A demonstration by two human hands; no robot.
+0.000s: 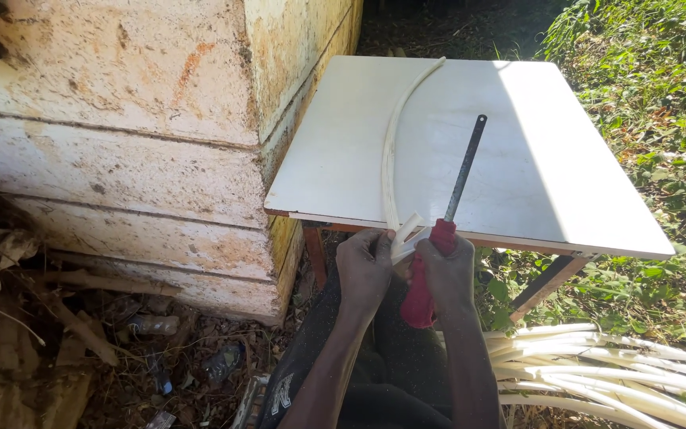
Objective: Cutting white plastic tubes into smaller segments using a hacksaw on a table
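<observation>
1. Both grips are closed: my left hand pinches the near end of a pale curved strip, and my right hand clasps a red-wrapped blade.
2. That strip arcs away across the white surface, its split end at the near edge.
3. I see the blade angled up over the surface, just right of the strip.
4. More pale strips lie bundled at lower right, near grass.

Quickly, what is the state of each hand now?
Left hand: closed on the white strip.
Right hand: closed on the red-wrapped blade.
</observation>
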